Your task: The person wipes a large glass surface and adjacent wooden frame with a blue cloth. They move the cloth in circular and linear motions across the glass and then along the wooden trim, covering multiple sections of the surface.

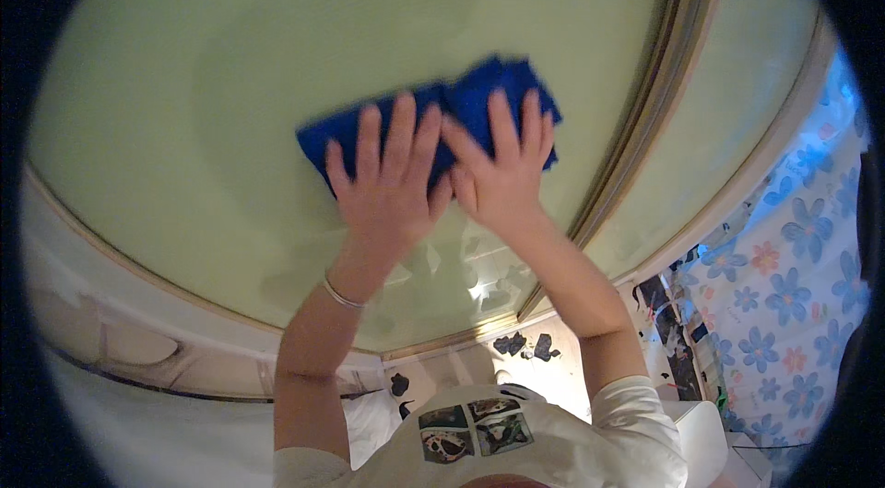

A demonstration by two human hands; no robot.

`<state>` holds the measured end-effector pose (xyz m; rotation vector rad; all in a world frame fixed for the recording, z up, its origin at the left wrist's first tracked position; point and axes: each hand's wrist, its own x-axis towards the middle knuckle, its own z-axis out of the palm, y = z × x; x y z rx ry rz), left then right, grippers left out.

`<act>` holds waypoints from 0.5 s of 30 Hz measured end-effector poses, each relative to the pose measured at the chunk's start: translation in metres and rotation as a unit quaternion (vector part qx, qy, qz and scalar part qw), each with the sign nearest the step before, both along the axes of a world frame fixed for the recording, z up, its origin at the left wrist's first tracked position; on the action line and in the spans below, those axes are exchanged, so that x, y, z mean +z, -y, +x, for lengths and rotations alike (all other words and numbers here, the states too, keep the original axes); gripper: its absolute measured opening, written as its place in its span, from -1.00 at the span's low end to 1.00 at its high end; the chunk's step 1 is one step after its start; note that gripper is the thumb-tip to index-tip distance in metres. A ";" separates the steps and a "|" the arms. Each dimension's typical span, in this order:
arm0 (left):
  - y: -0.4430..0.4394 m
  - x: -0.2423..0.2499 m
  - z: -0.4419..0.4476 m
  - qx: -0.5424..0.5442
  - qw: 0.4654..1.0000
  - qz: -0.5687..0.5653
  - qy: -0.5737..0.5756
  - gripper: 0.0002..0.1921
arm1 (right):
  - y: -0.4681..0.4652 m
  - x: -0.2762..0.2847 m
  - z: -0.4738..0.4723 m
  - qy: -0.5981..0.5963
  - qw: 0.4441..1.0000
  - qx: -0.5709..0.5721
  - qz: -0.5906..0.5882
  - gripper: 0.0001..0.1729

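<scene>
A blue cloth (473,95) lies pressed against a large, glossy pale-green panel (159,163). Spread flat over the left half of the cloth is my left hand (387,191), its fingertips pointing up the panel and a thin bracelet on the wrist. Over the right half, my right hand (510,177) holds the cloth against the surface, fingers apart and slightly bent. The thumbs of both hands come close together near the cloth's middle. Part of the cloth is hidden beneath my palms, and its edges are slightly blurred.
A raised brown frame strip (653,97) borders the panel on the right. Farther right hangs a floral-patterned fabric sheet (781,294). Dark items (511,344) lie on the floor below. Whitish fabric (173,433) spreads at lower left, and a white rounded object (702,436) stands at lower right.
</scene>
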<state>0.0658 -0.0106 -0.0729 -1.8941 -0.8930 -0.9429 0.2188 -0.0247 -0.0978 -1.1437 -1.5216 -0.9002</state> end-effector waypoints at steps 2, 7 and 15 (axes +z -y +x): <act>-0.001 0.046 0.014 -0.034 0.998 0.014 0.042 -0.39 | -0.004 0.050 0.012 -0.003 0.999 -0.010 0.036 -0.46; 0.002 0.091 0.055 -0.085 0.995 0.044 0.017 -0.41 | -0.012 0.072 0.047 -0.052 0.993 -0.018 0.108 -0.45; -0.002 0.004 0.105 -0.106 0.978 0.047 -0.173 -0.49 | -0.007 -0.048 0.085 -0.161 0.982 -0.061 0.072 -0.50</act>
